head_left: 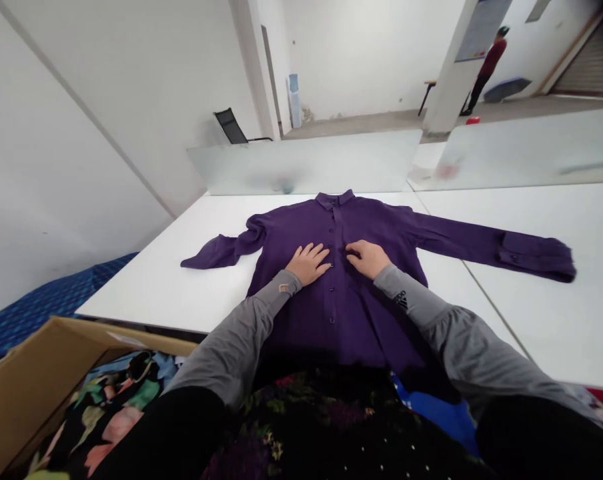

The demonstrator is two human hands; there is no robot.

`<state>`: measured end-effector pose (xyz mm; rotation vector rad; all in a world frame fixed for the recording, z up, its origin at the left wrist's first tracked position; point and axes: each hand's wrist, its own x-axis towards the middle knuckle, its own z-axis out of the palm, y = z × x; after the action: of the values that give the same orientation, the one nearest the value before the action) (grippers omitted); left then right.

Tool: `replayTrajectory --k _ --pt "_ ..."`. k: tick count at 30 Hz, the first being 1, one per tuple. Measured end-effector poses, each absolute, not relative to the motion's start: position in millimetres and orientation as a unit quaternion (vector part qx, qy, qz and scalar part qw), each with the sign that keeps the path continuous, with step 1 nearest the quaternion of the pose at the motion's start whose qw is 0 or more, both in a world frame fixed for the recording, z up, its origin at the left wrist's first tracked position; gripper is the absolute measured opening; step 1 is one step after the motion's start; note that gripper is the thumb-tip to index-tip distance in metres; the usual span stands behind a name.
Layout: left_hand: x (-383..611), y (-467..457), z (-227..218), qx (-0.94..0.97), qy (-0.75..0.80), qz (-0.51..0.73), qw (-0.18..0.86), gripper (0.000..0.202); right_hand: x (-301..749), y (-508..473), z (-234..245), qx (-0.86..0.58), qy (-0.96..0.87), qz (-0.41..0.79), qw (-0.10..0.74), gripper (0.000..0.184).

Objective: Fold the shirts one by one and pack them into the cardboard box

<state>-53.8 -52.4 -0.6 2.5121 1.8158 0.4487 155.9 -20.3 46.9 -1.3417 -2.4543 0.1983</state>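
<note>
A purple long-sleeved button-up shirt (301, 223) lies front side up, its collar at the far side and its hem hanging over the near table edge. My left hand (307, 264) rests flat on its front, left of the button row, fingers spread. Just across the buttons, my right hand (369, 259) has curled fingers and appears to pinch the fabric beside the placket. The shirt's right-side sleeve stretches out straight across the table, while the left-side sleeve is bent and rumpled.
The white table (171, 247) ends at a frosted glass divider (311, 163). At the lower left stands a cardboard box (31, 373) with patterned clothes inside. A black chair (231, 127), a water dispenser (294, 100) and a person in a red top (490, 63) are beyond the divider.
</note>
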Motion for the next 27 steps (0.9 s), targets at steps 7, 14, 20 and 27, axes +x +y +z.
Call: replayTrajectory --k 7,14,20,27 --pt "-57.5 -57.9 0.6 0.802 0.554 0.219 0.047 0.032 151.1 -132.6 44.3 -0.523 -0.841 0.066 0.119 0.026" --pt "-44.2 -76.5 -6.7 0.793 0.58 0.183 0.034 0.047 144.4 -125.4 29.1 -0.564 -0.817 0.051 0.107 0.013" --pt "-39.9 -77.5 -2.9 0.788 0.588 0.177 0.038 0.047 165.7 -117.1 40.9 -0.461 -0.737 0.402 0.289 0.02" --pt "-21.0 -53.6 11.5 0.734 0.626 0.239 0.11 0.035 163.5 -124.6 31.7 -0.416 -0.745 0.483 0.2 0.019"
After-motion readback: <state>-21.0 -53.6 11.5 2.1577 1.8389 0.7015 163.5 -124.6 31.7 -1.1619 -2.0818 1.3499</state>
